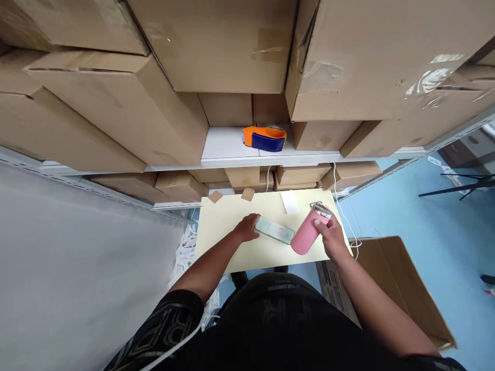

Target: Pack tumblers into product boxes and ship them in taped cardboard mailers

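My right hand [330, 233] is wrapped round a pink tumbler [305, 237] with a shiny metal-looking top. The tumbler is tilted above the right part of a pale yellow table [216, 226]. My left hand [248, 228] grips the left end of a long, slim, pale green box [275, 230]; some of its fingers are hidden. The box lies slantwise, its right end close to the tumbler's base. Behind them on the table are a white slip of paper [289, 201] and a dark-edged flat object [316, 204], partly covered by the tumbler.
Shelves packed with cardboard boxes [232, 46] rise beyond the table. An orange and blue tape dispenser [266, 139] sits on one shelf. Two brown cardboard pieces [215, 196] lie at the table's back edge. A white cable [342, 211] hangs at right, near an open carton [398, 283].
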The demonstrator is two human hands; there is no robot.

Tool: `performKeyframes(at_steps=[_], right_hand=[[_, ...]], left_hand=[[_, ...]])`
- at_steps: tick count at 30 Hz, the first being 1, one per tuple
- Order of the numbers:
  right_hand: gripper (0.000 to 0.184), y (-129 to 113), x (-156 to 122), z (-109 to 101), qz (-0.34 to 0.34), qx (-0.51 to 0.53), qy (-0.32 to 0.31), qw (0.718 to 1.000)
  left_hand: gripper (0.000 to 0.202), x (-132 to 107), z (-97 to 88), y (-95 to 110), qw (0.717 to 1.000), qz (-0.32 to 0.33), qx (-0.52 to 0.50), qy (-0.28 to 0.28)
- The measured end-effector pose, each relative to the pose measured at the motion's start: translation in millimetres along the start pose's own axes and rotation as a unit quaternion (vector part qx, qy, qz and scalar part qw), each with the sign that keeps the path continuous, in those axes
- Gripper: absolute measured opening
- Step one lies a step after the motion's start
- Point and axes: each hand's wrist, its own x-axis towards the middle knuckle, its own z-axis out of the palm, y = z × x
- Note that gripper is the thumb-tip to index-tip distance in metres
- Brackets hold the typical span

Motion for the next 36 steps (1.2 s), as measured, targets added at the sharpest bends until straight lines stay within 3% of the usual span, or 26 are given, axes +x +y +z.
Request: performKeyframes(at_steps=[2, 4, 8, 12, 18, 23, 29, 36], right_hand=[[0.073, 4, -6, -5, 0.014, -0.009, -0.003, 1.000], [0.072, 7, -11, -9, 0.023, -0.016, -0.011, 1.000], [0.062, 12, -15, -13, 0.020, -0.031, -0.024, 0.999], [0.061, 16, -13, -12, 0.028, -0.025, -0.030, 0.999], [0.062, 21, -9, -9, 0.040, -0.024, -0.037, 0.998], [0.062, 24, -4, -6, 0.032, -0.021, -0.037, 0.999], [0.063, 2, 8, 9, -0.013, -0.014, -0.013, 1.000], [0.072, -36, 18, 60, -0.108, 0.081, 0.048, 0.990]], left_hand=[[0.101, 4, 12.4, -6, 0.999, 0.009, 0.031, -0.005], [0.099, 9, 20.4, -8, 0.999, 0.009, 0.040, 0.014], [0.077, 21, 27.9, -9, 0.996, -0.047, -0.012, 0.070], [0.057, 26, 32.7, -9, 0.989, -0.116, -0.061, 0.076], [0.023, 27, 30.6, -3, 0.980, -0.105, -0.128, 0.111], [0.013, 1, 8.5, 15, 0.974, -0.005, -0.136, 0.181], [0.017, -50, -24.3, 39, 0.956, 0.185, 0.034, 0.225], [0.021, -77, -26.9, 46, 0.908, 0.285, 0.166, 0.260]])
